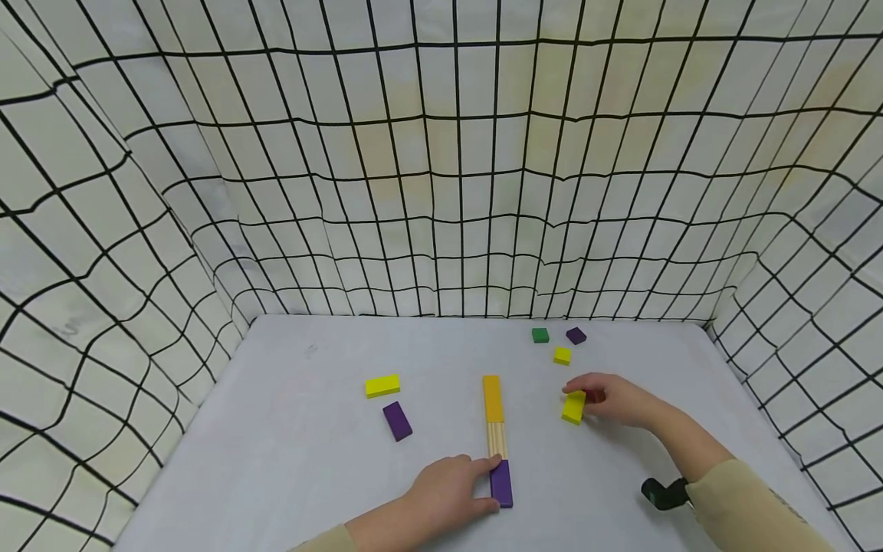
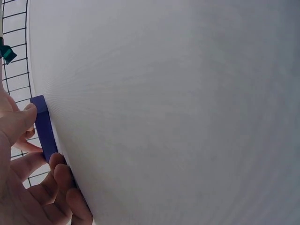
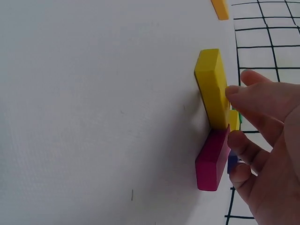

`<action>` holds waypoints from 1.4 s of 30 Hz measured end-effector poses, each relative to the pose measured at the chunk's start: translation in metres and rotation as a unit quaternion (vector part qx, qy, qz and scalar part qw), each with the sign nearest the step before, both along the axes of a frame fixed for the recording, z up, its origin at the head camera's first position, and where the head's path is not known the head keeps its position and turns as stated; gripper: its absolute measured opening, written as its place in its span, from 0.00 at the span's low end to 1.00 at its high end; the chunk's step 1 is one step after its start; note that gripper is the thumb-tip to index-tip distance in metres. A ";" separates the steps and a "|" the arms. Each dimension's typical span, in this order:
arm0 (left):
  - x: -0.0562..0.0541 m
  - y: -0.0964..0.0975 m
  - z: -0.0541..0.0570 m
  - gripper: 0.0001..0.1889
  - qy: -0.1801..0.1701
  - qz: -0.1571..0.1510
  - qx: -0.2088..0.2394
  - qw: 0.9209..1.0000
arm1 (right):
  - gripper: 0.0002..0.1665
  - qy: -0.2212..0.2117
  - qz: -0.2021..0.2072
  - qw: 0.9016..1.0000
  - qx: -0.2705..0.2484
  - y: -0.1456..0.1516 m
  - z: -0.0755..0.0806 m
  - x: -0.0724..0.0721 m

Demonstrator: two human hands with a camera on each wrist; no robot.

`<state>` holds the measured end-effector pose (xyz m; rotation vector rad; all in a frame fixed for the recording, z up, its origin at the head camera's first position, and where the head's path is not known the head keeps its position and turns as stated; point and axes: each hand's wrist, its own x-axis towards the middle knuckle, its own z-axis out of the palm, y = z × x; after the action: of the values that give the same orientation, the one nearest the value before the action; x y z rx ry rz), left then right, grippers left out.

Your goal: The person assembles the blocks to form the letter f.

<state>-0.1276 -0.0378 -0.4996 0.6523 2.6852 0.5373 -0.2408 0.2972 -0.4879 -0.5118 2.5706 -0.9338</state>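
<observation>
My left hand [image 1: 451, 487] pinches a purple block [image 1: 501, 484] between thumb and index finger, at the near end of a straight row. Beyond it lie light wooden strips [image 1: 497, 440], then an orange block [image 1: 493, 398]. To the right, my right hand [image 1: 617, 399] hovers low over a yellow block [image 1: 572, 407], its thumb right at the block's side and its fingers loosely bent. In the right wrist view a magenta block [image 3: 213, 161] lies close to the yellow block [image 3: 213, 91], beside the other fingertips; the hand mostly covers it in the head view.
On the left lie another yellow block [image 1: 382, 386] and a purple block [image 1: 397, 421]. Far right sit a small green block [image 1: 540, 335], a dark purple one [image 1: 576, 335] and a yellow one [image 1: 562, 356]. Black netting [image 1: 441, 172] over white walls surrounds the white table [image 1: 290, 429].
</observation>
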 end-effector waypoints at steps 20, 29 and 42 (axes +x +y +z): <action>-0.001 0.001 -0.001 0.34 -0.007 0.002 -0.003 1.000 | 0.16 0.093 0.051 0.988 0.109 -0.018 -0.004 -0.005; -0.001 0.001 -0.001 0.33 -0.015 0.004 -0.003 1.000 | 0.17 0.088 0.030 0.989 0.114 -0.037 -0.009 -0.011; -0.001 0.002 0.004 0.33 -0.028 0.009 -0.004 1.000 | 0.20 0.063 0.010 0.994 0.093 -0.036 -0.011 -0.011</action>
<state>-0.1283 -0.0362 -0.4959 0.6016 2.6423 0.5406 -0.2519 0.2616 -0.4986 -0.5583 2.7238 -0.6657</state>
